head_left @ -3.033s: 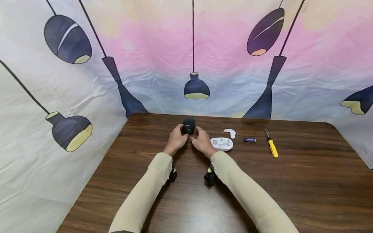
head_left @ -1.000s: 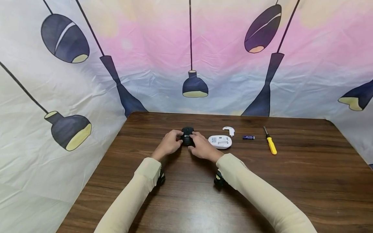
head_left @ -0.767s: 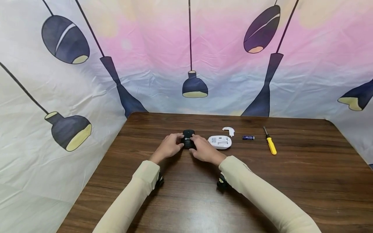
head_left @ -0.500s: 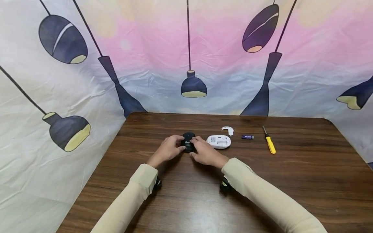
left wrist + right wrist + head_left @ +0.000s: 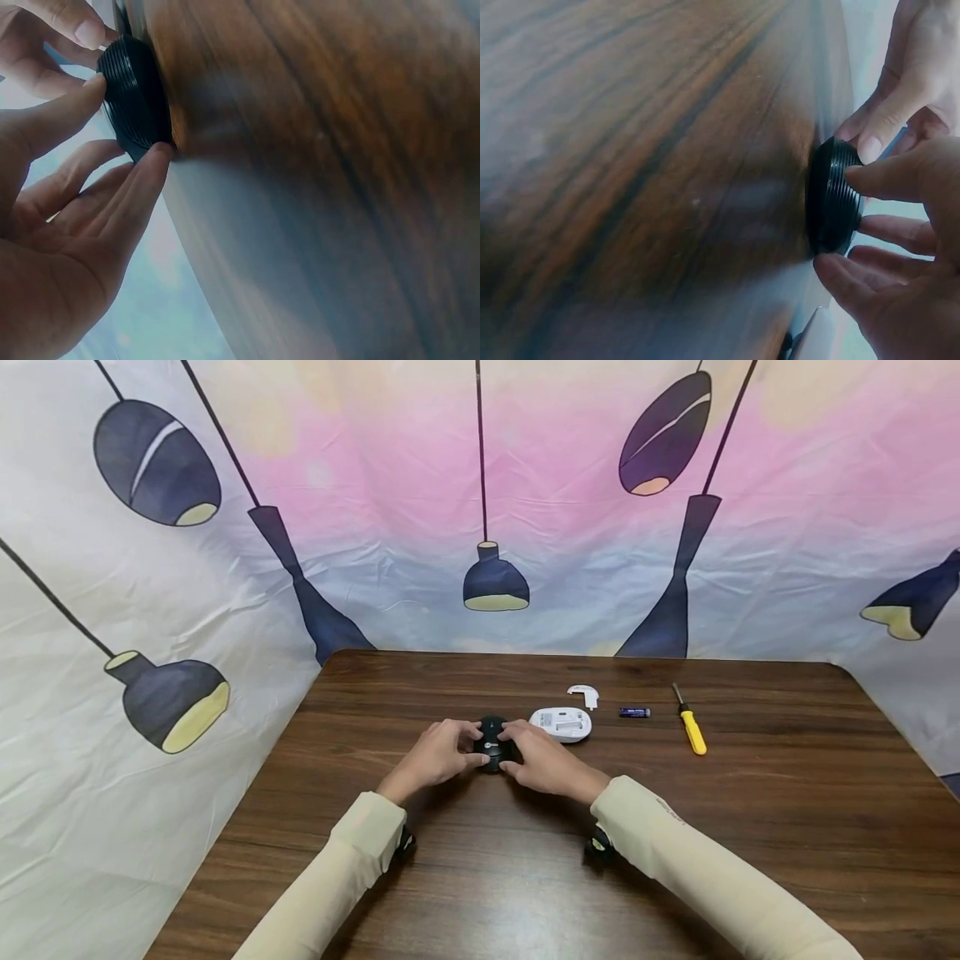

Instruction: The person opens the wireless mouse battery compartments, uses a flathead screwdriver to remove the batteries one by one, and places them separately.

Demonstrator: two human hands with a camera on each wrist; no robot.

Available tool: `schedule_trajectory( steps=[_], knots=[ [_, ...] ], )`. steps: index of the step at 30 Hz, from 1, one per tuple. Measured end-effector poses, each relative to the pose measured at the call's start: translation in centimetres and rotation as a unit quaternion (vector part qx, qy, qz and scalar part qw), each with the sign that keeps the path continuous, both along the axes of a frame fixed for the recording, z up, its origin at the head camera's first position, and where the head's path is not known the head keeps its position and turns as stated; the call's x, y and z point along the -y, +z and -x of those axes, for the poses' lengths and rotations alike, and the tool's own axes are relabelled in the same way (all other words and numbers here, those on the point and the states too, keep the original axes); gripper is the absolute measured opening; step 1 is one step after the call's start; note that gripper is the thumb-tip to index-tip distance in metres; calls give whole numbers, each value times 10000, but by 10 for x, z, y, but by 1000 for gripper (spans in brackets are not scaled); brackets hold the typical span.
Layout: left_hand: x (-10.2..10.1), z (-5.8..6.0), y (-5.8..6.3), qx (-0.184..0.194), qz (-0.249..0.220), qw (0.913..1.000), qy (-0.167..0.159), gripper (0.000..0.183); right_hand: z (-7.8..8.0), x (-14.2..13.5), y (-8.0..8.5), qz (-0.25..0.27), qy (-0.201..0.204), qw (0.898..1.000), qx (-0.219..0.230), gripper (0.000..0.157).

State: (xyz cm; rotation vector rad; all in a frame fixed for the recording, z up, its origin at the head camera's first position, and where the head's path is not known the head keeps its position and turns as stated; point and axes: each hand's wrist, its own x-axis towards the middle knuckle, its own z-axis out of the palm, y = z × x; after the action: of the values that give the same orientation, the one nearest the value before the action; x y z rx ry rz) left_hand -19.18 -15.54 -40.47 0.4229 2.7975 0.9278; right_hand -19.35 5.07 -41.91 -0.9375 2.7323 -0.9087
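A black computer mouse (image 5: 492, 745) with a small pale logo and a ridged end lies on the brown wooden table (image 5: 480, 877), its top up. From its left side my left hand (image 5: 435, 755) holds it between thumb and fingertips. My right hand (image 5: 551, 762) grips it the same way from the right. Both wrist views show thumbs and fingers against the ridged end of the black mouse (image 5: 133, 94). Close beyond my right hand lies a white mouse (image 5: 551, 718), underside up, with its battery compartment uncovered.
Behind the white mouse is a white battery cover (image 5: 583, 693). To the right lie a blue battery (image 5: 634, 712) and a screwdriver (image 5: 693, 732) with a yellow handle. A printed cloth with painted lamps (image 5: 496, 585) hangs behind the table's far edge.
The black mouse has come from near the far edge towards me, with both hands on it. Over the last half second it shifts slightly nearer again. The other items stay put.
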Motion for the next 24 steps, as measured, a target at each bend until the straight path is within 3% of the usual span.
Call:
schedule_trajectory(
  steps=[10, 18, 24],
  knots=[
    [-6, -7, -1, -69, -209, 9992, -325, 39, -7, -17, -2, 141, 205, 9984, -510, 36],
    [-11, -12, -1, -153, -250, 9968, -749, 40, -13, -33, -4, 260, 438, 9978, -416, 39],
    [-17, -15, -1, -203, -240, 9948, -967, 38, -13, -42, -7, 245, 552, 9960, -655, 41]
  ],
)
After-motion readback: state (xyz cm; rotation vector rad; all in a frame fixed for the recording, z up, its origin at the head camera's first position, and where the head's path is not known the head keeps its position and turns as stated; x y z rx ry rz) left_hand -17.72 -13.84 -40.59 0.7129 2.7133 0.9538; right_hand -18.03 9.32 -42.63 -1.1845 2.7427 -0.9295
